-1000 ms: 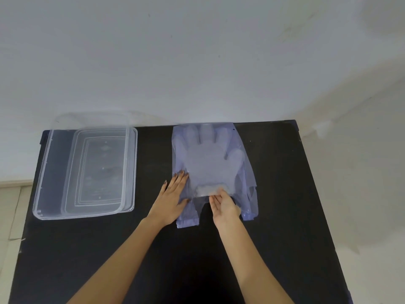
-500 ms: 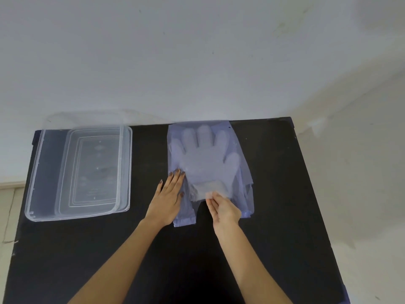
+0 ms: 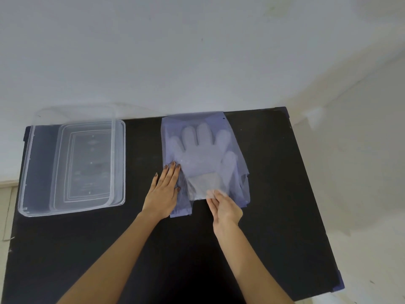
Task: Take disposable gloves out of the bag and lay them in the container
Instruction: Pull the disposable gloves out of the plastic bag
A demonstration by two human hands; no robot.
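A translucent bluish plastic bag (image 3: 234, 137) lies flat at the back middle of the black table. A stack of clear disposable gloves (image 3: 201, 152) shows through it, fingers pointing away from me. My left hand (image 3: 163, 191) lies flat with fingers spread on the bag's left edge. My right hand (image 3: 225, 207) pinches the cuff of a glove (image 3: 203, 185) at the bag's near opening, and that cuff sticks out of the bag. The clear rectangular container (image 3: 28, 172) stands at the left of the table with nothing visible inside.
The black table (image 3: 285, 205) is pushed against a white wall (image 3: 197, 51). Its right edge and near right corner lie close to the bag's side. A strip of pale floor shows left of the table.
My right hand has drawn the glove cuff a little further toward me out of the bag's opening. My left hand stays pressed on the bag. The camera view has shifted slightly.
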